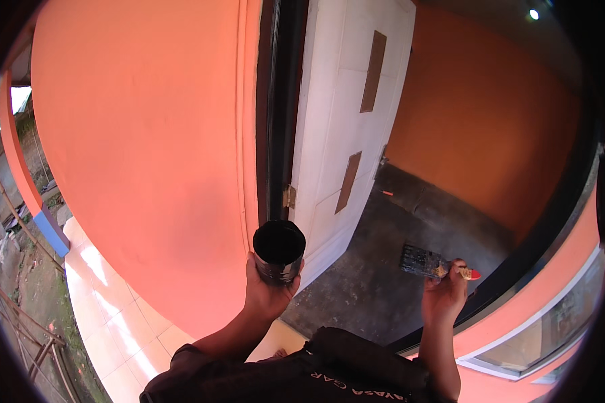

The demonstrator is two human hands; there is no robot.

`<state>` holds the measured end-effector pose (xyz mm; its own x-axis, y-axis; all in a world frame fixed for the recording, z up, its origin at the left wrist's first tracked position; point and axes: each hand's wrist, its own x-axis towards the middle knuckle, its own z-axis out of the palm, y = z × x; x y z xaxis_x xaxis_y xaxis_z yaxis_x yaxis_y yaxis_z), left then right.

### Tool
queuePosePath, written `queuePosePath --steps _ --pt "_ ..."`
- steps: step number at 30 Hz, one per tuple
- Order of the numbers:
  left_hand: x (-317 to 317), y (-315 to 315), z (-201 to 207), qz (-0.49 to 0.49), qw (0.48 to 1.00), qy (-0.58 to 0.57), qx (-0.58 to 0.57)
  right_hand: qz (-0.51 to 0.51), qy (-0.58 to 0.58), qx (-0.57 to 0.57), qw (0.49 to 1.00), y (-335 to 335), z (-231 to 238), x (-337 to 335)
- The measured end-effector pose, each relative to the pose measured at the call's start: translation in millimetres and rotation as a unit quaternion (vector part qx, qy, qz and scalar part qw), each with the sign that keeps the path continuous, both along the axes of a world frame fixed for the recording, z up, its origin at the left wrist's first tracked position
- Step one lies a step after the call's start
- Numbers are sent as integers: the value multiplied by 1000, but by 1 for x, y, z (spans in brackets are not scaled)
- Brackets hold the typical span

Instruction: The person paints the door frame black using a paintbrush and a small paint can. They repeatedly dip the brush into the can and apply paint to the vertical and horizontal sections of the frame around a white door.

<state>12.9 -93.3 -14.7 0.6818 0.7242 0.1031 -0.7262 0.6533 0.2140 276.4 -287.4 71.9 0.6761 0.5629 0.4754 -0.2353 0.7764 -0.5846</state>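
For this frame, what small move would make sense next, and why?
Probably bringing the paintbrush across to the can. The left hand holds the can with its open mouth facing up, and the right hand grips the brush off to the right, dark bristles pointing toward the can. Whether they already carry paint can't be told.

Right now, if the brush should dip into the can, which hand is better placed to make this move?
Probably the right hand: it holds the brush, off to the can's right. The left hand is occupied holding the can, whose open mouth is in view.
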Motion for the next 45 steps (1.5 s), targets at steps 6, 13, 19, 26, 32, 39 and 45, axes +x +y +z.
queuePosePath --steps 6,13,19,26,32,39,45 --pt "-1 -16 -5 -32 999 0 -5 -37 15 -17 999 -33 -2 -19" --pt "-20 -31 -10 -25 999 14 -42 -29 60 -8 998 -39 -11 -43" --pt "-40 -17 -12 25 998 53 -38 -30 93 -4 995 -26 -21 -52" --pt "-45 3 8 2 997 53 -48 -12 43 5 999 -2 -1 -68" --pt "-47 43 13 -38 998 28 -48 -12 29 16 999 40 11 -81" --pt "-57 69 18 -5 998 34 -43 8 -10 5 1000 77 20 -91" --pt "-55 79 28 14 997 61 -51 12 -5 -2 1000 97 20 -95"
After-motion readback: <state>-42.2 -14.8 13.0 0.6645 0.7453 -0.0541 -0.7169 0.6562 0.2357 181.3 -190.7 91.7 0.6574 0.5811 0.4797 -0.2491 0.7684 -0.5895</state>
